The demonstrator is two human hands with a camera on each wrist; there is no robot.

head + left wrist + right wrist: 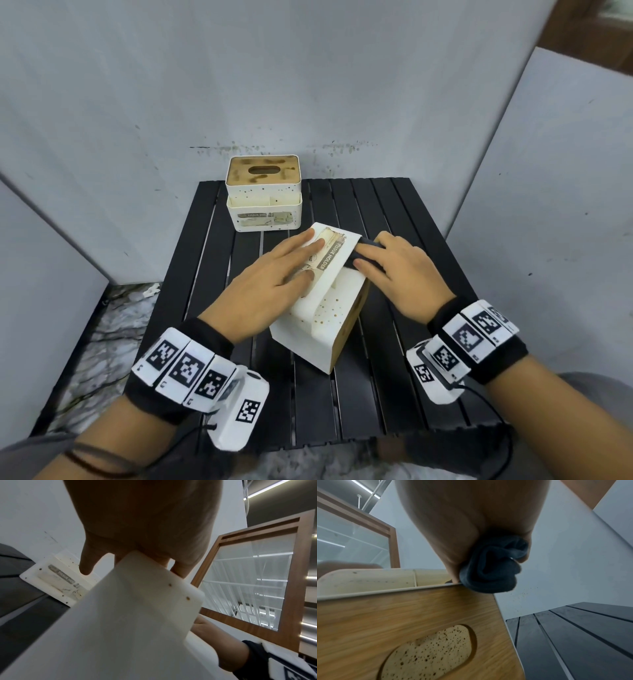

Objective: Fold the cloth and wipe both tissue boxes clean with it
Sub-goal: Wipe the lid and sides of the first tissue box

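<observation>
Centre frame, on surface (394,212) | left hand (274,274) flat, steadying tipped tissue box (318,308) | right hand (397,270) fingers gripping cloth (491,566), wiping (first box) | next: other box (263,192), upper left.

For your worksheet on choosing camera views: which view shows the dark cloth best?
The right wrist view: the bunched dark cloth fills mid-frame, gripped by the right hand at the tipped tissue box's edge. The head view shows only a strip under the fingers. The left wrist view shows none.
</observation>
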